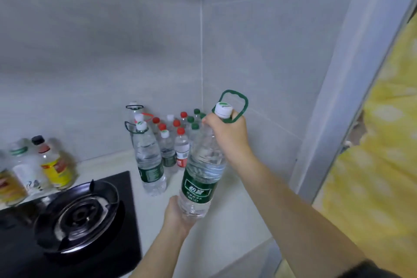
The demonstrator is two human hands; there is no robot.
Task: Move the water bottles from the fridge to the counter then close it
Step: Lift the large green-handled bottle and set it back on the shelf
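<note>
A large clear water bottle (203,171) with a green label, white cap and green carry loop hangs tilted just above the pale counter (228,228). My right hand (228,133) grips its neck right under the cap. My left hand (178,214) cups its base from below. Behind it, in the corner, stand several water bottles (173,140) with red, green and white caps, and a similar large bottle (150,160) at their front left. The fridge is out of view.
A black gas hob with a round burner (76,214) fills the lower left. Oil and condiment bottles (54,165) stand along the wall at far left. Grey tiled walls meet behind the bottles. A yellow patterned curtain (379,153) hangs at the right, past a grey frame.
</note>
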